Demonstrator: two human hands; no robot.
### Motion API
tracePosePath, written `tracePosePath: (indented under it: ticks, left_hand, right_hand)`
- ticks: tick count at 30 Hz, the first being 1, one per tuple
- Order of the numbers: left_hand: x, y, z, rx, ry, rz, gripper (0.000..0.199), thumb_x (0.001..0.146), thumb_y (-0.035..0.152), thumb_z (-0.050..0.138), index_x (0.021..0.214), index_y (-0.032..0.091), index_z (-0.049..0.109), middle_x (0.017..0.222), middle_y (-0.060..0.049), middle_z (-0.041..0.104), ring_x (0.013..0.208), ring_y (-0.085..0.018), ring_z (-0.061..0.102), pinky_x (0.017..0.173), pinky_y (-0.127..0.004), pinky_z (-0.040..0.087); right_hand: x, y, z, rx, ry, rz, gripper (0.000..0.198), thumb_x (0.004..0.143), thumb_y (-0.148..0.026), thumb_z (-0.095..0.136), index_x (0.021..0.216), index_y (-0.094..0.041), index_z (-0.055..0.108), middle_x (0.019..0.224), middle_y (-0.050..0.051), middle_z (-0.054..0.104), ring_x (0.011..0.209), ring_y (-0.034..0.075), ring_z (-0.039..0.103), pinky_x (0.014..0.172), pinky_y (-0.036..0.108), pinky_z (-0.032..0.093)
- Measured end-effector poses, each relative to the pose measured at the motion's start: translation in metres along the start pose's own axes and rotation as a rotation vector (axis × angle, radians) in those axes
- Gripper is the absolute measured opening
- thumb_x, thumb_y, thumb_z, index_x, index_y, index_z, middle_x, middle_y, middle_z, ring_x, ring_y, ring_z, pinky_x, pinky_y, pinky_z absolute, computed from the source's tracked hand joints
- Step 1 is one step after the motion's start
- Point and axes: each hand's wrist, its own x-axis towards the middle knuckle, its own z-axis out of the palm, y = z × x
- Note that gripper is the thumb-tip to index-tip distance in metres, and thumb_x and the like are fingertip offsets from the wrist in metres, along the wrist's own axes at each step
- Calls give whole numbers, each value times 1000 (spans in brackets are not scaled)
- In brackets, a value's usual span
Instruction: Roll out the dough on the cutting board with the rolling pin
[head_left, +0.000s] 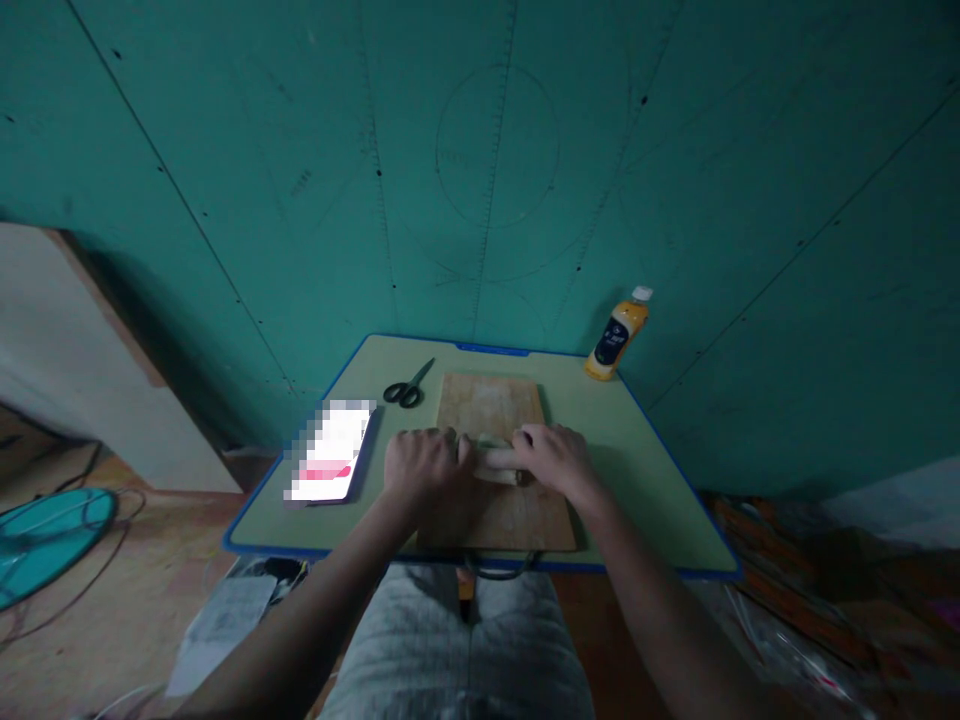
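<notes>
Both hands are together over a wooden cutting board, on a pale cylindrical thing that lies crosswise on it. Its kind I cannot make out; more pale pieces show just above and below it. My left hand is closed over the left end, knuckles up, hiding that part. On the right end, my right hand is closed as well, with thumb and fingers bent around it. A short bare stretch shows between the two hands.
The board rests on a small light-green table with a blue edge. Black-handled scissors and a lit tablet lie to the left. A bottle with orange contents stands at the back right, near the green wall.
</notes>
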Motion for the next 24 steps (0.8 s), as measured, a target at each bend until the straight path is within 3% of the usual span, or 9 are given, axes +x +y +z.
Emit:
tracePosePath:
  ticks: [6,11,16,21,24]
  left_hand:
    - [-18,3,13,-19,-17,-112,44,94,38,28,109,21,66,85,-16,67,82,-31,63,64,-36,39]
    - [-7,3,3,4,20,-11,41,93,31,31,105,21,68,88,-17,68,84,-32,65,63,-37,41]
    - [20,6,-5,-24,94,-221,50,92,38,29,88,13,72,83,-19,70,82,-32,67,62,-37,44]
    - [33,0,-2,0,37,-227,49,94,35,29,94,13,73,85,-20,70,87,-33,67,65,-39,46]
    - [31,-4,-2,24,33,-97,46,96,33,28,109,20,70,93,-17,71,89,-31,67,67,-39,46]
  right_hand:
    - [-15,-5,7,-1,35,25,40,94,-38,35,90,-23,72,95,9,73,86,23,67,73,31,41]
    - [-16,-3,9,42,12,33,39,94,-35,35,91,-23,72,97,9,73,88,21,67,73,29,41]
    - [-2,2,6,37,-6,25,36,93,-33,37,99,-23,71,105,8,72,94,21,65,73,28,41]
    - [20,3,0,107,-41,86,40,92,-37,35,92,-21,71,105,10,71,93,22,65,70,28,41]
    - [26,2,1,152,-13,102,38,90,-37,37,87,-21,70,100,10,72,90,22,65,70,29,41]
